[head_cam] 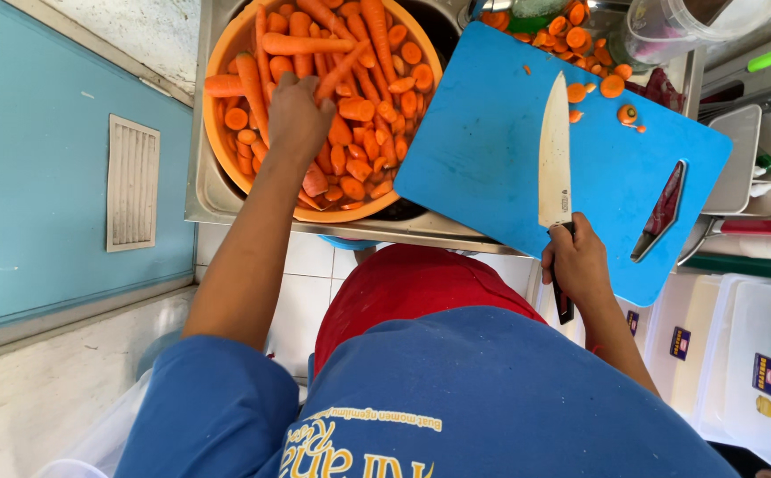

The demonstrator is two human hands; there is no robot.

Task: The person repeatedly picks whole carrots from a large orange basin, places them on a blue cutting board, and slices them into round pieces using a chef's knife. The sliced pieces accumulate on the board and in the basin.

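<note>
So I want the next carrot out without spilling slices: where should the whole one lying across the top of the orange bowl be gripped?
Probably at the middle of the carrot, fingers coming down from above. It lies flat and crosswise on top of the pile, clear of the left hand, with its sides exposed, so a pinch across its width should lift it free.

Blue wall [40, 159] at nine o'clock, pale louvred vent [132, 182] set in it. White tiled floor [310, 283] at six. White lidded bins [739, 354] at four. Bright daylight throughout.
</note>
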